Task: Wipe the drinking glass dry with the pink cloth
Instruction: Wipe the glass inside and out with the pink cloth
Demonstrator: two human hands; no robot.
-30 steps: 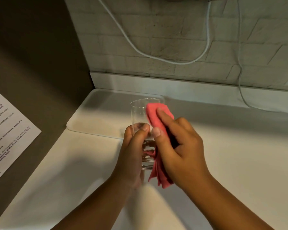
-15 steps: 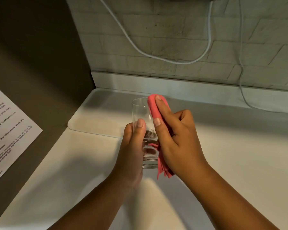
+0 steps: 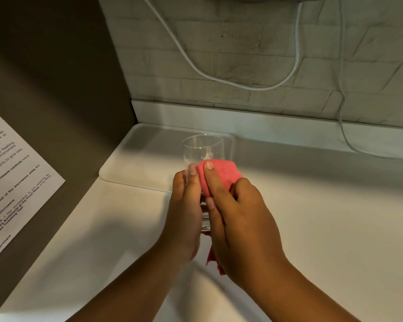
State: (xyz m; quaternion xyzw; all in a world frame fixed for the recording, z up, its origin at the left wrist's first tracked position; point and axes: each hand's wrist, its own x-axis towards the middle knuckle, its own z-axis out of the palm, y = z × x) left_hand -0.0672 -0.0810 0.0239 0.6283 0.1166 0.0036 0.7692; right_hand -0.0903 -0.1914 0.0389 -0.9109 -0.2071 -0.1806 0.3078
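At frame centre, my left hand (image 3: 184,212) is gripping the glass (image 3: 203,151) upright, while my right hand (image 3: 240,219) is pressing the pink cloth (image 3: 219,175) against its side. I'm mid-wipe; next probably comes turning it to reach the rim, above the tray (image 3: 140,159) behind.

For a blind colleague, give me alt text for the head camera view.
Two hands hold a clear drinking glass above a white counter: the left hand grips its side while the right hand presses a pink cloth against it.
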